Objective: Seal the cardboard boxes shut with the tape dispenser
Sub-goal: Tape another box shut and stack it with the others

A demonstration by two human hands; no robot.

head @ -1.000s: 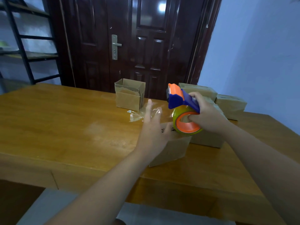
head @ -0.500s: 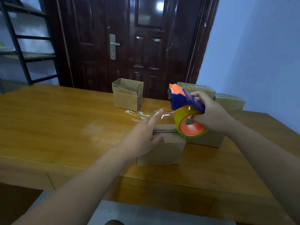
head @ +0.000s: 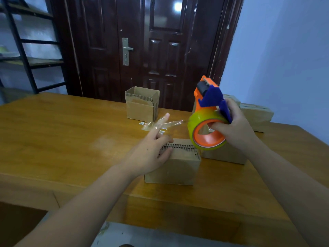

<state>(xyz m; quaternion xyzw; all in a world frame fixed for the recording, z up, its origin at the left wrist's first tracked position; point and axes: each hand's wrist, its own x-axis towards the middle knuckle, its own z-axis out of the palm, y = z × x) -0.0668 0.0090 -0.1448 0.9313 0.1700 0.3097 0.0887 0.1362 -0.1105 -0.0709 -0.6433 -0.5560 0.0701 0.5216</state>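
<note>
Head view: the right hand (head: 235,129) grips the dispenser (head: 210,100), fingers curled through its roll, above the near box (head: 178,168) on the table (head: 71,131). The left hand (head: 151,152) rests loosely on that box, index finger raised under a tape strip (head: 170,123) running to the roll.

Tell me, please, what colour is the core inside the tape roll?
The core is orange; the head view shows it best.

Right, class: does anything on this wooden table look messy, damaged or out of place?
Yes: the clear tape strip running from the orange-and-blue tape dispenser in the right hand to a finger of the left hand is twisted and crumpled, not flat; it would likely seal badly.
</note>
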